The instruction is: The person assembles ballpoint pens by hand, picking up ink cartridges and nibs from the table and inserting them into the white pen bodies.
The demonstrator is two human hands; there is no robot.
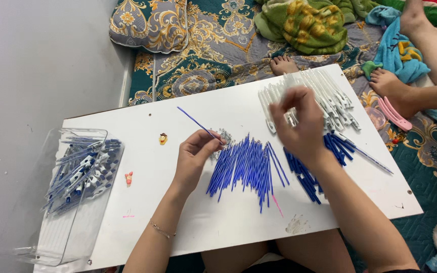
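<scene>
A: Head view, quick notes. Left hand pinches one thin blue refill between thumb and fingertips, near its lower end; rest of it slants up and away over the white board. Right hand is blurred, fingers curled down over the pile of white pen barrels. It seems to grip one, but I can't tell for sure.

B: How does the refill handle, by your guess?

A: Very light, prob. thin plastic tube. Looks straight, so fairly stiff, though likely to flex if pressed mid-length. Smooth, narrow, prone to roll or slip. A fingertip pinch near one end, as now, seems right. No full-fist grasp.

B: Looks?

A: Long, slim, solid blue, like a straw but finer. Tip detail too small to read.

B: Surroundings?

A: Loose fan of blue refills lies just right of left hand, middle of board. Dark blue caps partly under right forearm. Small heap of tiny grey bits near left fingertips, maybe springs, unclear. Clear plastic bin at far left holds assembled blue-and-white pens. Another person's bare feet beyond board, on patterned bedding.
</scene>
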